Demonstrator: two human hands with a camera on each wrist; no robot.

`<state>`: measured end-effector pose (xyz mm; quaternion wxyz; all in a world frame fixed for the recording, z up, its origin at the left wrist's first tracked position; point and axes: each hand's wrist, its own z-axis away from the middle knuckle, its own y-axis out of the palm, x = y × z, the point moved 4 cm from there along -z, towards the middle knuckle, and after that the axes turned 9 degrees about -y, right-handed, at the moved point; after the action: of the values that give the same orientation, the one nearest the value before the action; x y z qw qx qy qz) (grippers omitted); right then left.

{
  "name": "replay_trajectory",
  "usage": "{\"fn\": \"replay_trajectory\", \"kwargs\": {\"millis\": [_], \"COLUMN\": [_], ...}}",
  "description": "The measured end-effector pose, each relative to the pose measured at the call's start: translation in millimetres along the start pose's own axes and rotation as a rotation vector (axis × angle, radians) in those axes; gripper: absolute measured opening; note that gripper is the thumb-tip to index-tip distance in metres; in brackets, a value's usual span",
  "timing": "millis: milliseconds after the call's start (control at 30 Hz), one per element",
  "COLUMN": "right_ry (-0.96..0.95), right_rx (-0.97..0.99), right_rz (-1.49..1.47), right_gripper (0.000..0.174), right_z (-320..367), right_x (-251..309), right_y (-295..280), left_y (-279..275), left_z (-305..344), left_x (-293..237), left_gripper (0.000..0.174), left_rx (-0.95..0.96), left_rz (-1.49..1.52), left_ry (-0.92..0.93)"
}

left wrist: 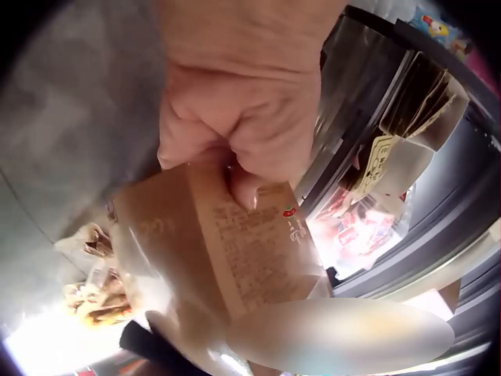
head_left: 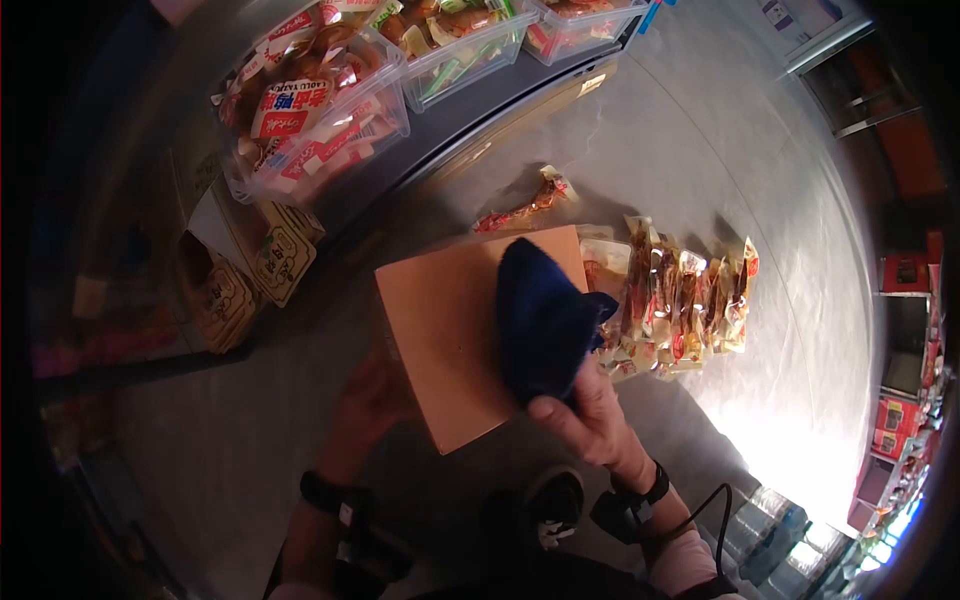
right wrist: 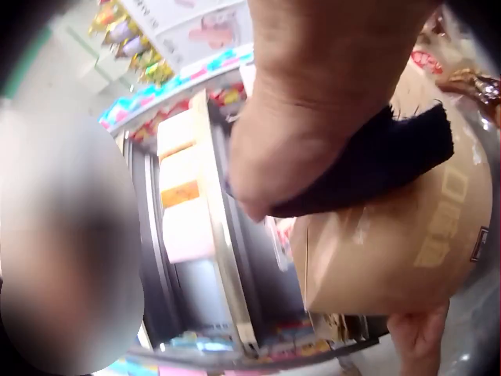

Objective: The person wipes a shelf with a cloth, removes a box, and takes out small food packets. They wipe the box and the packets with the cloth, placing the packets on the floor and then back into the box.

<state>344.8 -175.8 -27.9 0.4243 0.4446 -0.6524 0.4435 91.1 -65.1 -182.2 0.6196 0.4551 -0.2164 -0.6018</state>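
Observation:
My left hand (head_left: 375, 400) grips a brown cardboard box (head_left: 440, 350) by its lower left edge, its thumb lying on the printed side in the left wrist view. The box is tilted, with a plain face toward the head camera. In my right hand (head_left: 592, 415) is a dark blue cloth (head_left: 545, 320), pinched under the thumb and lying against the right part of that face. From the right wrist view, the cloth (right wrist: 383, 172) drapes over a box edge, and the left hand (right wrist: 420, 337) shows at the far side.
Beyond the box, several sealed food packets (head_left: 680, 295) stand in a row on the grey floor, with one packet (head_left: 530, 205) lying apart. Clear plastic bins (head_left: 320, 150) of packaged food line a shelf at upper left. Open display boxes (head_left: 265, 255) sit below them.

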Motion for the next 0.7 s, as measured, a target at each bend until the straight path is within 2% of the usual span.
{"fn": "replay_trajectory", "kwargs": {"millis": [33, 67, 133, 233, 300, 367, 433, 500, 567, 600, 633, 700], "right_ry": [-0.154, -0.137, -0.039, 0.077, 0.098, 0.143, 0.379, 0.519, 0.477, 0.573, 0.609, 0.614], "right_rx": [0.239, 0.258, 0.181, 0.013, -0.186, -0.242, -0.303, -0.203, -0.277, -0.471, -0.546, -0.752], "right_rz": [0.427, 0.509, 0.549, 0.664, 0.715, 0.736, 0.641, 0.611, 0.495, 0.151, -0.188, -0.492], "right_gripper": [0.044, 0.043, 0.042, 0.042, 0.043, 0.044, 0.042, 0.04, 0.038, 0.039, 0.036, 0.041], "right_z": [-21, -30, -38, -35, -29, -18, -1, 23, 63, 70, 78, 97], "right_x": [11, 10, -2, -17, -30, -50, -68, -73, -93, -79, -69, -58], "right_y": [21, 36, 37, 26, 6, -22, -46, -62, -73, -72, -72, -73], "left_y": [-9, -11, -15, 13, 39, 44, 37, 102, 154, 175, 188, 232], "left_z": [1, 5, 12, 5, -2, 0, 10, 25, 46, 53, 59, 51], "left_x": [6, 10, 9, 9, 9, 5, -13, -44, -71, -77, -75, -50], "left_gripper": [0.04, 0.04, 0.041, 0.041, 0.042, 0.043, 0.042, 0.041, 0.039, 0.036, 0.034, 0.029], "left_rx": [-0.027, -0.026, -0.235, -0.231, -0.225, -0.219, -0.422, -0.354, -0.305, -0.168, -0.007, 0.19], "left_rz": [-0.011, -0.013, -0.481, -0.38, -0.274, -0.217, -0.591, -0.646, -0.702, -1.187, -1.666, -1.897], "left_ry": [-0.05, -0.052, -0.016, -0.02, -0.017, -0.01, 0.125, 0.135, 0.133, 0.09, 0.033, 0.409]}}
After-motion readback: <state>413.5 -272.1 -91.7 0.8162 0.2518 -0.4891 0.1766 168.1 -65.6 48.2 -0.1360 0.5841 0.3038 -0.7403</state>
